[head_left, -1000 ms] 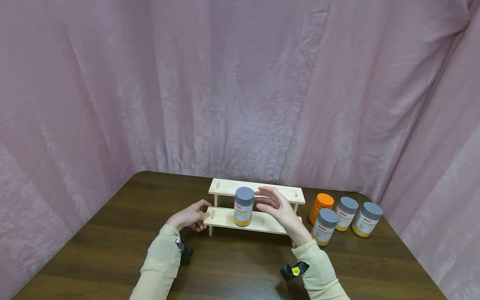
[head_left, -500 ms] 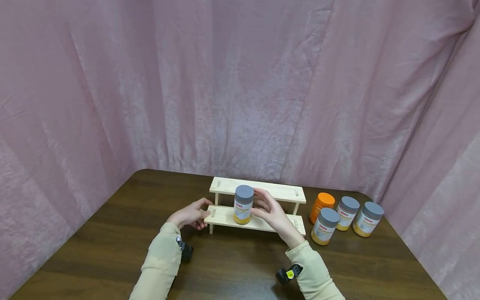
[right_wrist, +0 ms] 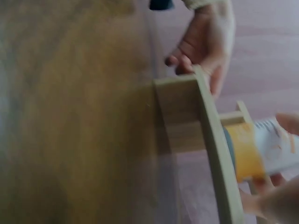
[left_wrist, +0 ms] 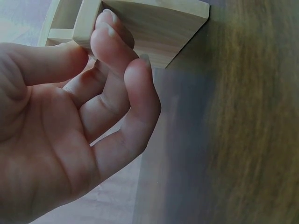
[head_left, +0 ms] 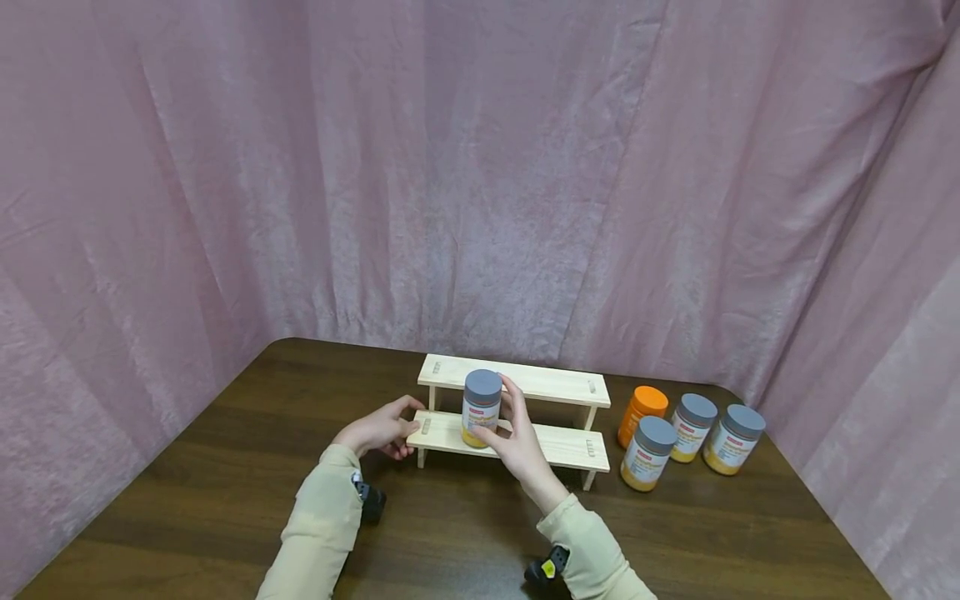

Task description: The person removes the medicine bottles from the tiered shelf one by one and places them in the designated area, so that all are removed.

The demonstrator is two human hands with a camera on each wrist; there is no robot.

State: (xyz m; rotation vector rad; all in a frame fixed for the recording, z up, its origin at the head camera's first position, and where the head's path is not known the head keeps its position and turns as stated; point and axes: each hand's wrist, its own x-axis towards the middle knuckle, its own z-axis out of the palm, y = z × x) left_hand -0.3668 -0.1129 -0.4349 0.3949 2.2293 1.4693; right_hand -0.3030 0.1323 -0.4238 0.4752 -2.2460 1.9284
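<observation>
A jar with a grey lid, white label and yellow base stands upright on the lower board of a two-tier wooden shelf, left of its middle. My right hand holds this jar from the right, thumb across its front and fingers behind it. In the right wrist view the jar's yellow bottom is right at the board. My left hand pinches the left end of the lower board. The left wrist view shows its thumb on one side of the board end and curled fingertips on the other.
Right of the shelf stand several more jars: one with an orange lid, a grey-lidded one in front and other grey-lidded ones behind. The dark wooden table ends at a pink curtain.
My right hand has moved left and taken hold of the jar, which has shifted slightly left along the lower board. My left hand keeps its pinch on the board end.
</observation>
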